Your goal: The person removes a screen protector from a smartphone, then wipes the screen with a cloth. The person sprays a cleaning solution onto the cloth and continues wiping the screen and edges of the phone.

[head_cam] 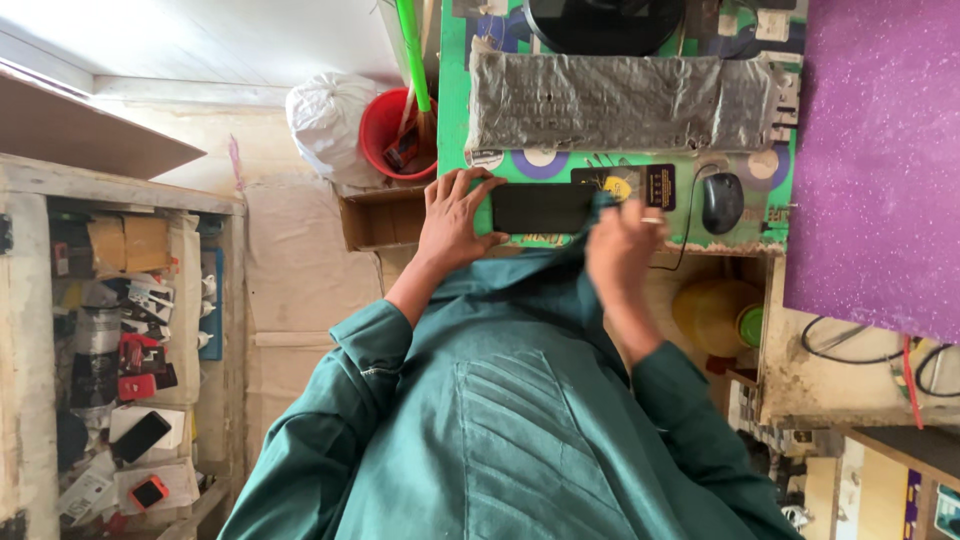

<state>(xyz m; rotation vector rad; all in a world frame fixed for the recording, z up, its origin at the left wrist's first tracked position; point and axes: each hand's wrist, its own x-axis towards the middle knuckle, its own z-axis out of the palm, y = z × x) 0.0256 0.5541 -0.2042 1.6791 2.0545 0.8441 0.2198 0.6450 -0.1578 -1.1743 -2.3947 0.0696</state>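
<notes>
Head view: we pin the phone (541, 208) flat on the bench (455, 120) with spread left fingers (462, 190), while our right hand (620, 245) rubs it with bunched green cloth (560, 270), clenched.

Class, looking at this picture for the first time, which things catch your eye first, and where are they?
A person in a green garment fills the lower middle, both hands on a black phone at the desk edge. The left hand steadies it; the right hand rubs it with the garment's cloth. Above lies a covered keyboard.

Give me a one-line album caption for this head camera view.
Left hand steadies a black phone on the green desk while the right hand rubs it with teal cloth, below a covered keyboard.
</notes>
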